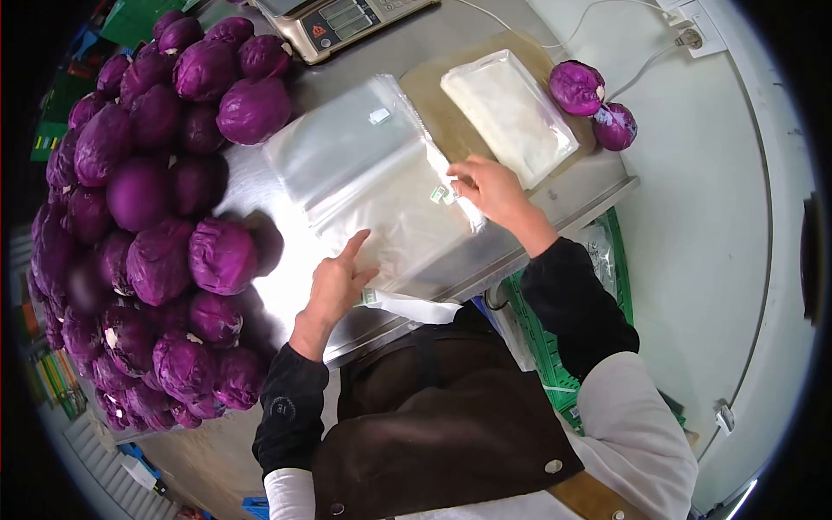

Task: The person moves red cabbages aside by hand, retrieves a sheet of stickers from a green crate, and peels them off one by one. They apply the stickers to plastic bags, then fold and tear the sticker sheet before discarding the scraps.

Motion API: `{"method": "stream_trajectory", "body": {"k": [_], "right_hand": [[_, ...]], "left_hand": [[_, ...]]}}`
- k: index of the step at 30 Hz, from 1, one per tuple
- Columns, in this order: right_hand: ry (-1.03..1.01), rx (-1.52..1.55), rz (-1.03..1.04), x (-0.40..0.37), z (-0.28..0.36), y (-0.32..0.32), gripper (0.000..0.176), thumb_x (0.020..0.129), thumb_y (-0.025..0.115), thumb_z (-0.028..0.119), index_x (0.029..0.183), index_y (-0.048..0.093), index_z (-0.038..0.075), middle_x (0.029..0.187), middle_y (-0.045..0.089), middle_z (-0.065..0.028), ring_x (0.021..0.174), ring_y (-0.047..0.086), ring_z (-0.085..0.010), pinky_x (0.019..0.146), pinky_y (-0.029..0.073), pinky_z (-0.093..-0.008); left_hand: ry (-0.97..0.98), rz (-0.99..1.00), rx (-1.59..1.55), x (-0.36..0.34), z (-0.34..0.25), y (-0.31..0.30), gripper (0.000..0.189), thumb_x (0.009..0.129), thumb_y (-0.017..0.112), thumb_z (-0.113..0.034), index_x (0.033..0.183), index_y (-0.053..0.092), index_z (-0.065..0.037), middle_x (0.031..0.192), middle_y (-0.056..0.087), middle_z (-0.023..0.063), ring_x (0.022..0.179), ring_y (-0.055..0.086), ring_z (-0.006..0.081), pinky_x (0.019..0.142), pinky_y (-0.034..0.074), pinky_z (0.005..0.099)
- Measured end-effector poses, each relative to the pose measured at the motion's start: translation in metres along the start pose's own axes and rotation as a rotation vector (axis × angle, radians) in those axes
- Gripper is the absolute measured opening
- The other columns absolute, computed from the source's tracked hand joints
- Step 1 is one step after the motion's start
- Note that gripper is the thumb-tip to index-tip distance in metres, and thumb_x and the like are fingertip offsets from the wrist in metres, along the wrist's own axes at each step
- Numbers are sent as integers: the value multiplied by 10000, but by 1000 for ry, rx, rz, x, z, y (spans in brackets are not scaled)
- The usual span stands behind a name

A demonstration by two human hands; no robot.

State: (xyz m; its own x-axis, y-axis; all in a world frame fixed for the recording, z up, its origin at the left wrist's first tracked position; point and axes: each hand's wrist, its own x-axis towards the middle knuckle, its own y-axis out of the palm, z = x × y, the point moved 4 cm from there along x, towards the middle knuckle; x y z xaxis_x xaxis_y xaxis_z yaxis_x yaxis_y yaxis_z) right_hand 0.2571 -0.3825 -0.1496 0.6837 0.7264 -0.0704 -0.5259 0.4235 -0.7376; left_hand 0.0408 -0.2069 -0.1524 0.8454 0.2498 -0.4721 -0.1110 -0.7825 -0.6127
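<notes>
On the metal table point(270, 227) lie clear plastic bags point(347, 143) in flat stacks. My left hand point(335, 282) is over the near left corner of the closer stack, its index finger stretched out and its thumb apart, holding nothing. At the stack's right edge is my right hand point(490, 189), with fingers bent and drawn together by a white strip and a small green-and-white label point(438, 193). What its fingertips hold, if anything, is too small to make out. Another green-and-white label shows just below my left hand.
Many purple cabbages point(160, 260) are piled on the left. A scale point(342, 22) stands at the back. A thick pack of bags point(510, 113) lies on brown sheeting at the right, beside two cabbages point(576, 87). Green crates point(546, 347) sit below the table's right edge.
</notes>
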Motion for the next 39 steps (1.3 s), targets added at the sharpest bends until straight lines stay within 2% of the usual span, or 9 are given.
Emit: {"method": "stream_trajectory", "body": {"k": [7, 8, 21, 26, 30, 32, 34, 36, 39], "right_hand": [[-75, -401, 189, -7, 4, 9, 160, 793, 625, 171, 930, 610, 90, 867, 565, -62, 752, 589, -282, 677, 458, -383], [-67, -399, 187, -6, 3, 10, 160, 793, 625, 171, 930, 610, 90, 867, 565, -62, 752, 589, -282, 677, 458, -383], [25, 24, 135, -13, -5, 12, 147, 758, 639, 142, 864, 604, 47, 760, 638, -108, 731, 619, -297, 660, 469, -380], [-8, -16, 175, -21, -15, -9, 133, 784, 628, 80, 882, 562, 19, 746, 625, -77, 610, 576, -146, 566, 445, -255], [89, 555, -31, -25, -42, -26, 182, 770, 654, 62, 923, 556, 46, 758, 604, -18, 602, 526, -52, 531, 407, -203], [404, 779, -104, -26, -57, -36, 228, 778, 648, 43, 979, 541, 42, 816, 606, -13, 628, 529, -37, 546, 414, -186], [431, 688, -56, -25, -54, -30, 247, 778, 652, 62, 990, 529, 31, 813, 610, -30, 645, 544, -65, 563, 431, -216], [147, 503, 71, -17, -43, -9, 255, 766, 665, 98, 976, 534, 36, 780, 618, -48, 645, 560, -110, 579, 446, -268], [54, 163, 206, 3, -4, 6, 302, 751, 686, 168, 973, 529, 39, 784, 628, -104, 696, 607, -214, 617, 465, -327]], "left_hand": [[103, 97, 199, 16, -21, 12, 679, 747, 675, -211, 1343, 360, -136, 630, 585, 146, 639, 587, 315, 623, 466, 395], [25, 149, 228, 15, -21, 12, 673, 757, 667, -224, 1341, 348, -124, 722, 622, 193, 753, 611, 358, 690, 476, 413], [60, 130, 401, 14, -3, 18, 843, 720, 697, -274, 1415, 227, -188, 687, 627, 165, 668, 618, 344, 631, 489, 410], [51, 38, 329, 14, 6, 16, 662, 757, 664, -265, 1354, 381, -222, 702, 636, 152, 676, 625, 321, 637, 488, 396], [158, -102, 211, 18, 25, 15, 499, 797, 630, -216, 1276, 493, -207, 704, 630, 164, 650, 631, 285, 614, 488, 373], [256, -113, -232, 28, 31, 2, 369, 834, 597, -165, 1202, 570, -162, 633, 621, 123, 592, 615, 199, 555, 478, 313], [-248, -140, -397, 27, 31, -53, 237, 862, 580, -136, 1087, 619, -73, 634, 591, 48, 586, 561, 102, 528, 447, 241], [-44, -576, -899, 20, 40, -91, 141, 867, 581, -119, 937, 628, -6, 698, 562, -3, 617, 526, 58, 548, 432, 195], [-10, -378, -725, 14, 68, -75, 103, 856, 580, -80, 891, 611, 11, 767, 587, 5, 619, 507, 51, 562, 422, 186]]}}
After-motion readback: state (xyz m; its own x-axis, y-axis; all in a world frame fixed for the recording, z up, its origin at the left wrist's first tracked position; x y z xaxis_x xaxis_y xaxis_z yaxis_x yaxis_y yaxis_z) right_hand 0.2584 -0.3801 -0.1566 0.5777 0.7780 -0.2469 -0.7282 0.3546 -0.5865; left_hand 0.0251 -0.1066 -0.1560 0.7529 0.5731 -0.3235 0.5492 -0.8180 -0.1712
